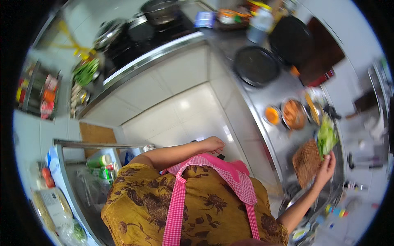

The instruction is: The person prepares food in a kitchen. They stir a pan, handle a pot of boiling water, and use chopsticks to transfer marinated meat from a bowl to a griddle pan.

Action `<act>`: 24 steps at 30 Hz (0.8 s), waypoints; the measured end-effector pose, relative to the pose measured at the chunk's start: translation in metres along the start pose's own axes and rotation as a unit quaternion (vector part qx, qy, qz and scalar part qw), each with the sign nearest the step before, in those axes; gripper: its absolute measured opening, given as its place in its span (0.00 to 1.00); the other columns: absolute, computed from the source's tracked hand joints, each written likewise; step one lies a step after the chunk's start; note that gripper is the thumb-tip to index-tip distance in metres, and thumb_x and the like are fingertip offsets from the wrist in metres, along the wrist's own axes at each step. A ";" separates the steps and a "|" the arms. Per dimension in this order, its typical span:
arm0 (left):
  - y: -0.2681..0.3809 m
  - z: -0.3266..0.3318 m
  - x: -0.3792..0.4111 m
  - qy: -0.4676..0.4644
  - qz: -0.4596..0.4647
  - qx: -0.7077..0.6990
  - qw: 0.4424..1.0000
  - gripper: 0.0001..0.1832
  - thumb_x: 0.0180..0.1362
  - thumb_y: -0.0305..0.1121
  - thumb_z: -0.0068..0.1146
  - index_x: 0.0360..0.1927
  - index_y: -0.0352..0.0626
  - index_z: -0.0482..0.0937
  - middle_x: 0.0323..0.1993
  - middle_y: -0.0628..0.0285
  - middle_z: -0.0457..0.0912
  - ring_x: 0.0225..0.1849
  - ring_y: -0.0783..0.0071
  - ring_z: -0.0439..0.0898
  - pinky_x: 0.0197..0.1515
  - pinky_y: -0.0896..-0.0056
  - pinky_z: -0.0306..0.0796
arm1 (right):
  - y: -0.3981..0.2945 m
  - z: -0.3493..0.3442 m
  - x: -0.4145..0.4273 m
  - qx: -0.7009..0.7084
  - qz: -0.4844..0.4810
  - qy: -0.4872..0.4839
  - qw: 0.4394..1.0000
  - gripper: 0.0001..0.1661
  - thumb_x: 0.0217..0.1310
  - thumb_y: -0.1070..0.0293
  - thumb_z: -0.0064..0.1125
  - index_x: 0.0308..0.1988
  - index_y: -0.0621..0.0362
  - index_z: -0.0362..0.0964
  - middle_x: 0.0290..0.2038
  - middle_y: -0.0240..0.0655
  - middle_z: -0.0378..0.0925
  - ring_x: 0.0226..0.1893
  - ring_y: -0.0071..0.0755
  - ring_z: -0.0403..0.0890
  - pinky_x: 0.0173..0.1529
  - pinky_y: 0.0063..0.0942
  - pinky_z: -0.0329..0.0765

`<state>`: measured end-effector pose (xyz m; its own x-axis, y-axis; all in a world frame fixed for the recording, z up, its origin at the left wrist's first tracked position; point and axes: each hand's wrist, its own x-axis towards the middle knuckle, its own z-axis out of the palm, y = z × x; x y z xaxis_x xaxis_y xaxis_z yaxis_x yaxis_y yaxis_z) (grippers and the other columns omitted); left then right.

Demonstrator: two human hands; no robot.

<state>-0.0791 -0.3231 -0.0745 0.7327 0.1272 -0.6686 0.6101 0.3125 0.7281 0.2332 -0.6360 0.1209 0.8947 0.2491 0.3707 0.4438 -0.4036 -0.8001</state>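
My right hand (327,168) reaches out over the counter by the wall. Its thumb and fingers pinch the lower end of a bunch of green lettuce leaves (327,136). Beside it, a brown wooden cutting board (307,162) lies at the counter's edge of the sink. Held in front of the pink checked apron (212,161), my left hand (213,145) is empty, its fingers loosely bent and a little apart. A steel bowl of orange-brown food pieces (294,113) and a small bowl of orange contents (272,115) stand farther along the counter.
A round black pan (256,66) lies on the steel counter (261,100). A dark pot (160,12) stands on the black stove at the back. Leafy greens (86,72) and eggs (74,97) sit at the left. A shelf unit (66,169) with packaged goods is near my left side.
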 end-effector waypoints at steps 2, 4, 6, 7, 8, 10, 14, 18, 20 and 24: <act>0.001 -0.055 -0.029 0.075 -0.003 -0.083 0.994 0.15 0.54 0.41 0.51 0.31 0.38 0.76 0.27 0.63 0.76 0.26 0.74 0.75 0.24 0.74 0.68 | -0.066 0.096 -0.006 0.071 0.044 -0.148 0.985 0.18 0.60 0.65 0.49 0.51 0.57 0.66 0.33 0.27 0.73 0.25 0.13 0.65 0.28 0.12 0.62; 0.004 -0.101 -0.056 0.123 0.011 -0.125 0.985 0.15 0.54 0.42 0.52 0.30 0.38 0.77 0.28 0.63 0.77 0.27 0.74 0.75 0.25 0.75 0.68 | -0.117 0.182 -0.020 0.130 0.017 -0.241 0.962 0.18 0.60 0.66 0.49 0.50 0.58 0.66 0.32 0.28 0.73 0.25 0.13 0.66 0.29 0.13 0.63; -0.013 -0.148 -0.069 0.197 0.050 -0.159 0.966 0.16 0.54 0.42 0.53 0.30 0.38 0.77 0.27 0.63 0.77 0.26 0.75 0.74 0.25 0.76 0.68 | -0.164 0.256 -0.034 0.182 -0.007 -0.361 0.915 0.19 0.60 0.67 0.50 0.50 0.59 0.66 0.33 0.28 0.73 0.26 0.14 0.66 0.29 0.13 0.64; -0.025 -0.170 -0.075 0.236 0.065 -0.176 0.953 0.16 0.53 0.42 0.54 0.29 0.37 0.77 0.27 0.63 0.77 0.26 0.75 0.74 0.25 0.76 0.68 | -0.190 0.289 -0.045 0.202 -0.015 -0.418 0.886 0.19 0.59 0.67 0.50 0.50 0.60 0.66 0.33 0.29 0.73 0.26 0.14 0.67 0.30 0.13 0.65; -0.036 -0.191 -0.082 0.258 0.091 -0.195 0.942 0.17 0.52 0.44 0.55 0.26 0.37 0.78 0.26 0.62 0.77 0.26 0.75 0.74 0.25 0.76 0.68 | -0.219 0.317 -0.054 0.190 -0.029 -0.450 0.872 0.19 0.59 0.67 0.50 0.50 0.61 0.66 0.33 0.29 0.73 0.27 0.14 0.67 0.31 0.14 0.66; -0.042 -0.223 -0.103 0.308 0.083 -0.208 0.925 0.19 0.52 0.46 0.55 0.27 0.36 0.78 0.27 0.61 0.78 0.27 0.75 0.75 0.27 0.76 0.68 | -0.251 0.369 -0.071 0.205 -0.045 -0.529 0.822 0.18 0.59 0.68 0.49 0.49 0.61 0.66 0.32 0.28 0.73 0.25 0.14 0.67 0.29 0.13 0.65; -0.061 -0.266 -0.138 0.407 0.070 -0.323 0.852 0.23 0.52 0.52 0.53 0.29 0.38 0.77 0.29 0.62 0.77 0.27 0.74 0.75 0.26 0.75 0.67 | -0.311 0.459 -0.099 0.192 -0.068 -0.658 0.725 0.17 0.58 0.69 0.51 0.48 0.62 0.67 0.31 0.28 0.73 0.28 0.16 0.69 0.32 0.15 0.68; -0.103 -0.306 -0.164 0.526 0.106 -0.430 0.726 0.23 0.53 0.52 0.52 0.31 0.39 0.74 0.28 0.63 0.75 0.25 0.74 0.75 0.23 0.75 0.66 | -0.349 0.551 -0.128 0.196 -0.127 -0.745 0.624 0.16 0.57 0.69 0.52 0.46 0.62 0.68 0.30 0.27 0.73 0.27 0.15 0.69 0.31 0.15 0.68; -0.129 -0.343 -0.187 0.657 0.110 -0.348 0.660 0.23 0.52 0.51 0.53 0.35 0.37 0.74 0.26 0.62 0.75 0.24 0.76 0.75 0.22 0.75 0.65 | -0.369 0.593 -0.140 0.192 -0.113 -0.798 0.560 0.15 0.57 0.69 0.52 0.45 0.63 0.69 0.29 0.27 0.73 0.26 0.15 0.69 0.31 0.15 0.68; -0.084 -0.436 -0.281 0.893 -0.014 -0.055 0.446 0.33 0.50 0.52 0.53 0.45 0.26 0.70 0.38 0.40 0.75 0.42 0.48 0.75 0.45 0.60 0.67 | -0.392 0.685 -0.183 0.175 -0.191 -0.838 0.481 0.15 0.57 0.67 0.52 0.44 0.63 0.69 0.28 0.28 0.73 0.26 0.16 0.70 0.31 0.17 0.69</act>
<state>-0.4683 0.0254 -0.0139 -0.7443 0.6377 0.1985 0.5214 0.3690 0.7694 -0.1387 0.0791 0.0434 -0.6748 0.7239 -0.1438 0.2622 0.0530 -0.9635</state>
